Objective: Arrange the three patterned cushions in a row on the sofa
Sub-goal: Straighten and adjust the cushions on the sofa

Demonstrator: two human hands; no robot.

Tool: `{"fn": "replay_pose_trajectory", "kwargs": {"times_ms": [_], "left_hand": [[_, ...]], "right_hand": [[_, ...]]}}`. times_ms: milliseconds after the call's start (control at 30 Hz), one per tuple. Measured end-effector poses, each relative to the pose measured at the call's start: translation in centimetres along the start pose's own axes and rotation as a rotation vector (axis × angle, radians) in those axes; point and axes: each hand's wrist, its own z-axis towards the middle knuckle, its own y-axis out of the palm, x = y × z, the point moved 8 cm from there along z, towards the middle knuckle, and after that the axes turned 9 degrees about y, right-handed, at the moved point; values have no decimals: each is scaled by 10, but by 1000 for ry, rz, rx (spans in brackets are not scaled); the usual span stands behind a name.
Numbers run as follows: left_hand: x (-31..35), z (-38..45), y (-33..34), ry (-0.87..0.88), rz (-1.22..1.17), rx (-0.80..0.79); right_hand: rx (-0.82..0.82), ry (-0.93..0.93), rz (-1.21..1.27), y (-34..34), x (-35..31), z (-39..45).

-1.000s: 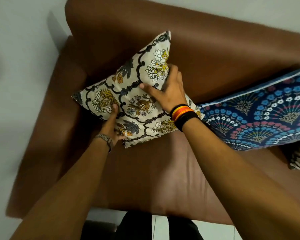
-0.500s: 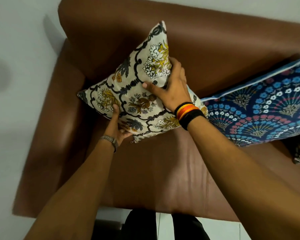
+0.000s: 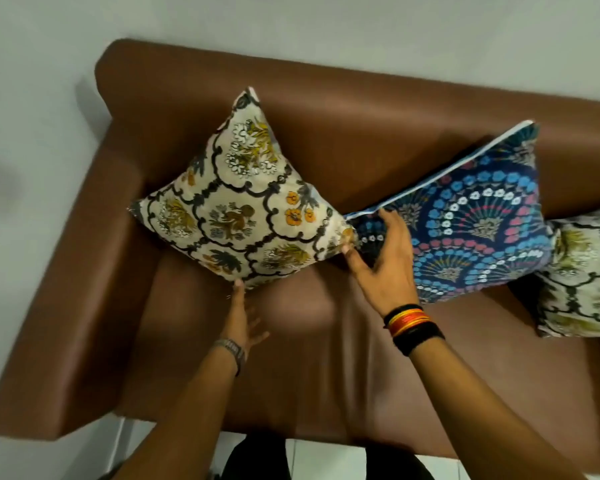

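Cream floral cushion now stands on one corner at the left end of the brown sofa, leaning on the backrest. A sec ago both hands were clamped on it – right hand over the top edge, left under the lower edge; that grip is gone. Left hand is slack, palm open, w/ only fingertips touching the cushion's bottom corner. Right hand has shifted over to the blue fan-pattern cushion, fingers spread across its near-left corner, thumb just by the cream cushion's right tip. It's not pinching anything, as far as I can tell.

Blue cushion sits mid-sofa, tilted; its left corner meets the cream one. A 2nd cream floral cushion is at far right, partly out of frame, tucked beside the blue.

Judgement: cushion 1 looks placed – next is prob. squaring up the blue so the row reads even.
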Motion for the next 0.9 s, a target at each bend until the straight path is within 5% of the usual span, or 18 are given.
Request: {"fn": "replay_pose_trajectory", "kwargs": {"times_ms": [200, 367, 667, 900], "left_hand": [[-51, -32, 180, -7, -49, -127], [-67, -49, 322, 53, -94, -250], [-109, -61, 327, 11, -75, -133], [-154, -124, 411, -29, 141, -246]], "right_hand": [[334, -78, -39, -167, 56, 46], [18, 285, -152, -209, 160, 112], [-108, 243, 59, -238, 213, 70], [231, 349, -86, -386, 286, 64]]}}
